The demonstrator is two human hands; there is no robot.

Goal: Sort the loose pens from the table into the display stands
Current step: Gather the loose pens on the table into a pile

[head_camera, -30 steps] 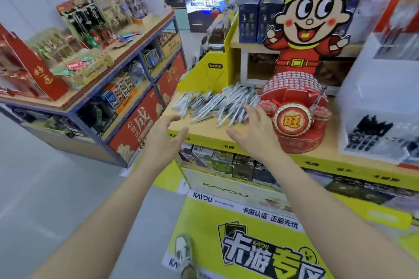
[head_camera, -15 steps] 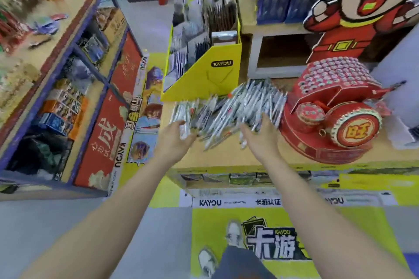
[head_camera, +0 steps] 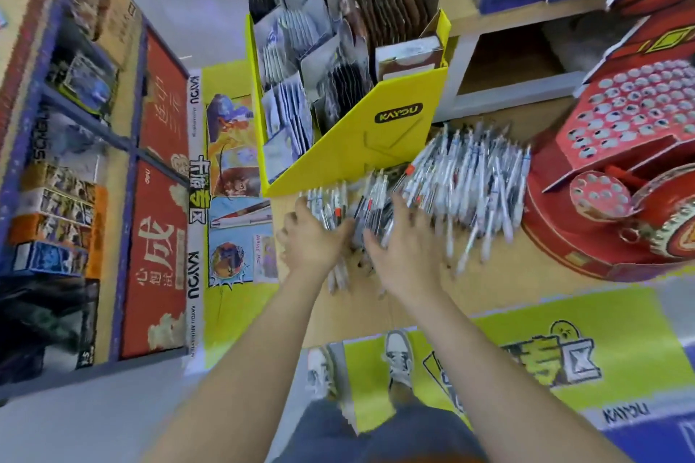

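A heap of loose white pens [head_camera: 470, 177] lies on the wooden table [head_camera: 500, 289], between the yellow card display and the red stand. The red display stand [head_camera: 639, 113] at the right has rows of round holes on its sloped top. My left hand [head_camera: 312, 241] is at the heap's left end, fingers and thumb curled round a bunch of pens whose ends stick out under the palm. My right hand [head_camera: 406, 252] lies just beside it, fingers stretched flat onto the pens. The frame is blurred by motion.
A yellow KAYOU cardboard display [head_camera: 376, 132] full of card packs stands right behind the pens. A blue-framed shelf unit [head_camera: 128, 147] with boxed goods runs along the left across a narrow aisle. My shoes [head_camera: 398, 361] stand at the table's front edge.
I have leaned in and the view now looks more steeply down. Both hands moved from in front of the table onto the pen heap and came closer together; the left closed on pens.
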